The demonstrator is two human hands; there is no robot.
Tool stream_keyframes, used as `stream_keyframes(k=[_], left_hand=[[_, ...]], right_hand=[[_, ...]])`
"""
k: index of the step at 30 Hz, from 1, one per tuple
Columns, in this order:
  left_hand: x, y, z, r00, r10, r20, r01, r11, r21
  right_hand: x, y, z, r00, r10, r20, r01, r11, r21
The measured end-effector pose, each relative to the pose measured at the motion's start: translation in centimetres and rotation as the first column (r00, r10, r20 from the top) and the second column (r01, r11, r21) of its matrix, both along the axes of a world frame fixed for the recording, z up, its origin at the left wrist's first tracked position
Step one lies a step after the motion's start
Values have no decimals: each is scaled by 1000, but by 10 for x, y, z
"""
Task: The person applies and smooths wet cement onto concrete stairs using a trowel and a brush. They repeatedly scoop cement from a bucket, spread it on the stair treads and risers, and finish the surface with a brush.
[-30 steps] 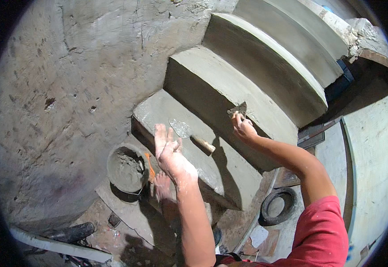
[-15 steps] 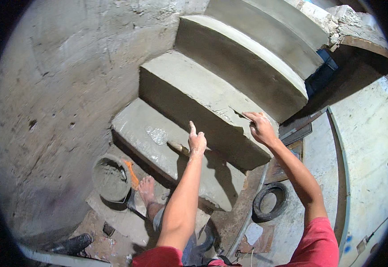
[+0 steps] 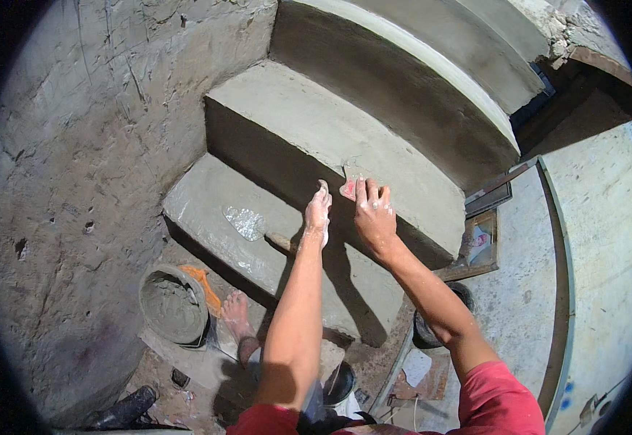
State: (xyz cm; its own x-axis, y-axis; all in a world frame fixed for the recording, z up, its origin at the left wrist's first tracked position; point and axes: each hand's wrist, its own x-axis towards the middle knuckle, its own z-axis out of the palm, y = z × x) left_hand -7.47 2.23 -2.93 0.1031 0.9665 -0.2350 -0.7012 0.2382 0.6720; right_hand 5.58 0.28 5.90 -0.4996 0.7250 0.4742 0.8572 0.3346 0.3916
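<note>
My right hand point(image 3: 375, 216), wet with grey cement, is closed on a small flat trowel blade point(image 3: 348, 185). The blade rests at the front edge of the middle cement step point(image 3: 287, 98) and shows a reddish reflection. My left hand point(image 3: 317, 214), also smeared with cement, is held on edge before that step's riser. Its fingers are stretched out, slightly bent at the tips, and nothing shows in them. On the lower step point(image 3: 200, 192) lies a trowel with a shiny wet blade point(image 3: 245, 223) and a wooden handle point(image 3: 279, 242), left of my left forearm.
A bucket of grey mortar point(image 3: 174, 304) stands at lower left beside an orange object point(image 3: 203, 286) and my bare foot point(image 3: 236, 313). A rough wall point(image 3: 98, 181) rises at left. On the right are a black tyre point(image 3: 424, 333) and a framed picture point(image 3: 479, 243).
My right hand has moved left and nearer along the step, bringing the flat blade to its front edge. My left hand has turned on edge; its index finger no longer points alone. The view has shifted.
</note>
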Motion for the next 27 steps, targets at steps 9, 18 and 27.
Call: stream_keyframes(k=[9,18,27], left_hand=[[-3,1,0,999,-33,-41,33,999,-3],[17,-2,8,708,377,-598,-277,926,257],[36,17,-21,698,376,-609,-308,926,219]], right_hand=[[28,-46,14,997,-10,-76,-9,971,-241],[63,6,93,936,268,-227,-316,926,-208],[0,153,85,769,561,-307,-633,599,-491]])
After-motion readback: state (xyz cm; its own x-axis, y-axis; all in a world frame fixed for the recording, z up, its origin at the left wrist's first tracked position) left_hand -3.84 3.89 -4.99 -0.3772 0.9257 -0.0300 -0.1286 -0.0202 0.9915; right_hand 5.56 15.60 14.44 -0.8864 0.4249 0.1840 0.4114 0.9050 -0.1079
